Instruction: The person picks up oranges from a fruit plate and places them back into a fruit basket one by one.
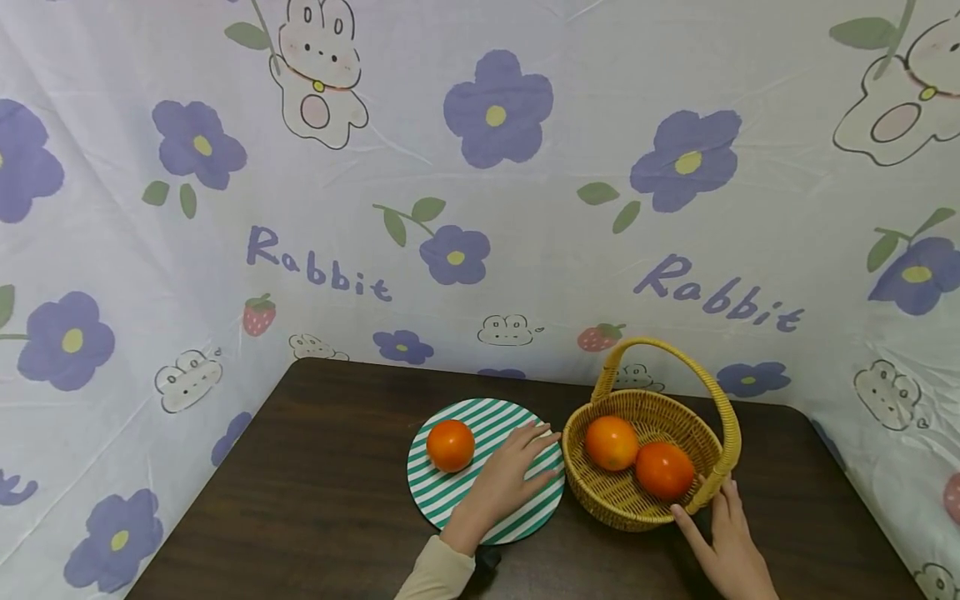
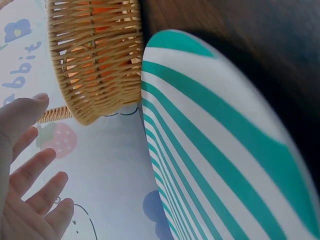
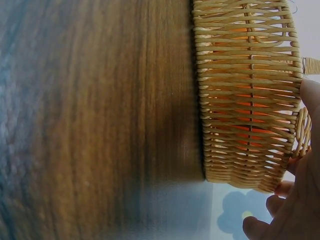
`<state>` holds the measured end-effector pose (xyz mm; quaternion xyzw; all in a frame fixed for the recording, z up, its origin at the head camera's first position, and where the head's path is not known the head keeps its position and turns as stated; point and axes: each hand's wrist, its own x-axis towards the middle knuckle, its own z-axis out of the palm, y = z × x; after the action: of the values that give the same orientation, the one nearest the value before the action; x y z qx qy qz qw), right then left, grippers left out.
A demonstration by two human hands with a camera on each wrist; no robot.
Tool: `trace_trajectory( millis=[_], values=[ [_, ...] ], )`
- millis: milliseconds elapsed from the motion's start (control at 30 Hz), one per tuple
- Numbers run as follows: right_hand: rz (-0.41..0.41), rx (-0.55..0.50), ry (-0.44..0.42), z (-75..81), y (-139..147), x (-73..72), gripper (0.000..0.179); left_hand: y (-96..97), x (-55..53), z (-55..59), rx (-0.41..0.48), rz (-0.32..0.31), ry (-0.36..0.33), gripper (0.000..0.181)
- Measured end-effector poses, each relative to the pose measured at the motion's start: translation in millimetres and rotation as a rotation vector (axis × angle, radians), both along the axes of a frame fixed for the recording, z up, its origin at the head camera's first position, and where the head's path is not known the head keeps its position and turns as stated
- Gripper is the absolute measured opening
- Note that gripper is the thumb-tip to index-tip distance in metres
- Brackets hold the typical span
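My left hand (image 1: 506, 475) is held over the right side of a round green-and-white striped mat (image 1: 480, 410), fingers extended towards the wicker basket (image 1: 611, 510) and holding nothing. An orange (image 1: 450, 446) sits on the mat, left of that hand. In the basket lie another orange (image 1: 611, 443) and a redder, smooth round fruit (image 1: 664, 471). My right hand (image 1: 727, 542) grips the basket's near right rim by the foot of its handle (image 1: 729, 417), thumb at the front and a fingertip over the rim. From the right wrist view, the other fingers spread past the woven side.
The dark wooden table (image 1: 322, 467) extends to the left of the mat and to the right of the basket. A white cloth (image 1: 555, 250) printed with flowers and rabbits hangs behind and at both sides. The basket stands close against the mat's right edge.
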<state>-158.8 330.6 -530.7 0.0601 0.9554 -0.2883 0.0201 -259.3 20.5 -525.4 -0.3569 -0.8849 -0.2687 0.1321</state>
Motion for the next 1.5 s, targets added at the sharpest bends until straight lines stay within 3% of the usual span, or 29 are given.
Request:
trace_trajectory(
  millis=[300,567,1133,1500],
  values=[
    [-0.003,0.013,-0.009,-0.8,0,0.4,0.086,-7.5,-0.6,-2.3,-0.009,-0.001,0.042,0.053],
    [0.013,0.012,0.033,0.9,-1,-0.6,0.083,-15.2,-4.3,-0.6,0.002,0.005,0.077,0.054],
    [0.008,0.015,0.025,0.7,-1,0.6,0.084,-33.2,-8.3,1.1,-0.002,0.055,0.092,0.053],
    [0.007,0.007,0.024,0.1,-1,1.6,0.084,-52.9,-11.4,-1.7,0.011,0.093,0.021,0.054]
  ],
)
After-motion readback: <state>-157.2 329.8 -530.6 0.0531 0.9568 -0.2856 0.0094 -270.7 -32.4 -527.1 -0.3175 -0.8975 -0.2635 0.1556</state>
